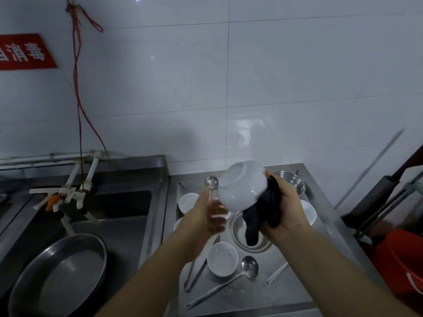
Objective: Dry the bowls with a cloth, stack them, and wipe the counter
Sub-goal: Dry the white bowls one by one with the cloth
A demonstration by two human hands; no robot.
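I hold a white bowl (242, 186) tilted above the steel counter (297, 284), its base turned toward me. My right hand (286, 209) grips a dark cloth (263, 213) pushed into the bowl's mouth, thumb at the rim; the cloth's tail hangs down. My left hand (212, 216), blurred, is just below the bowl's left side with relaxed fingers; whether it touches the bowl I cannot tell. More white bowls stand on the counter: one at the near middle (222, 259), one at the left (187, 201), one at the right (310, 211).
Two steel bowls (290, 181) (238, 234), ladles (249, 266) (211, 181) and other utensils lie on the counter. A sink with taps (68, 193) and a steel basin (61, 275) lies left. A red bucket (402, 259) stands right.
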